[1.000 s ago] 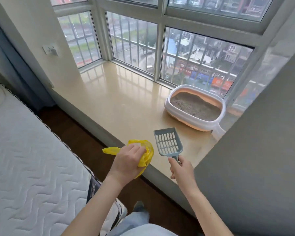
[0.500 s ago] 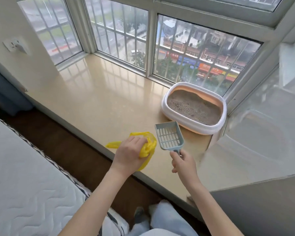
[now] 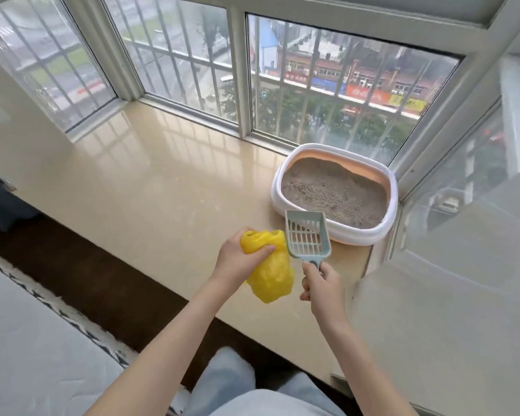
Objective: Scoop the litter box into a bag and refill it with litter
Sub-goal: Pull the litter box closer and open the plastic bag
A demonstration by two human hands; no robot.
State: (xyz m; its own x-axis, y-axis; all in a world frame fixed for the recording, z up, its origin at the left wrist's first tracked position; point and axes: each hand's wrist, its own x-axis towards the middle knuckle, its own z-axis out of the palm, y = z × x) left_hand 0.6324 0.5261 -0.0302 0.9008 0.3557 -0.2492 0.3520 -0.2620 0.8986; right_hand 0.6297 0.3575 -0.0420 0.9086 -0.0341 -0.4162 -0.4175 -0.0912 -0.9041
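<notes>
Head view. Your left hand (image 3: 237, 259) grips a crumpled yellow bag (image 3: 270, 271), fingers curled round its upper part, above the near edge of the bench (image 3: 150, 187). Your right hand (image 3: 321, 288) pinches the handle of a pale blue slotted scoop (image 3: 308, 235), its blade just beside the bag. The litter box (image 3: 385, 229), holding grey litter (image 3: 333, 193), sits in the bench's far right corner by the window (image 3: 327, 79).
</notes>
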